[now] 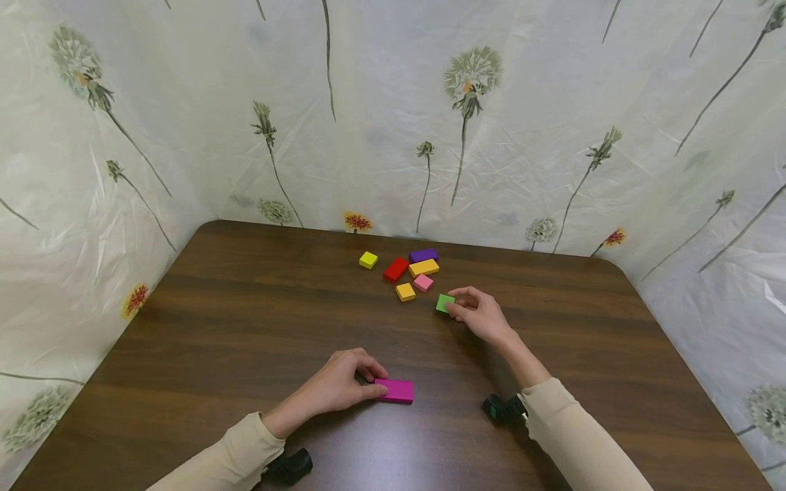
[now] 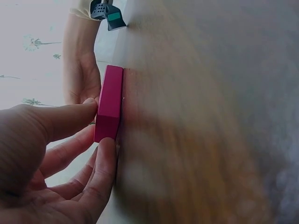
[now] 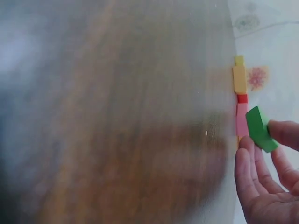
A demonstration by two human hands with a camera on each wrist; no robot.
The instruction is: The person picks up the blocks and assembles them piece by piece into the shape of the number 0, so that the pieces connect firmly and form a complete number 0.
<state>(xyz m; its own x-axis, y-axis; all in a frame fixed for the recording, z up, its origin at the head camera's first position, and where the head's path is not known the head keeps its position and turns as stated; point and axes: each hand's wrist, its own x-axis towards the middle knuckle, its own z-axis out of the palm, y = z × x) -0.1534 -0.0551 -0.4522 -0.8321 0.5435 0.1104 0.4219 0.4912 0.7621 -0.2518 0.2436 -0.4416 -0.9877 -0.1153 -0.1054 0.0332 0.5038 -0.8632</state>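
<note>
A magenta block (image 1: 396, 391) lies flat near the front middle of the table, and my left hand (image 1: 344, 382) pinches its left end. In the left wrist view the thumb and fingertips of the left hand (image 2: 65, 168) touch the magenta block (image 2: 110, 102). Farther back, my right hand (image 1: 485, 317) pinches a small green block (image 1: 445, 303) between thumb and fingers. The right wrist view shows the green block (image 3: 260, 129) tilted in the fingers of the right hand (image 3: 271, 186); whether it touches the table cannot be told.
Behind the green block, toward the back edge of the brown table (image 1: 245, 307), lie a pink block (image 1: 423, 283), two orange blocks (image 1: 405, 292), a red block (image 1: 396, 269), a purple block (image 1: 424, 255) and a yellow block (image 1: 368, 260). A flowered curtain (image 1: 381, 136) hangs behind.
</note>
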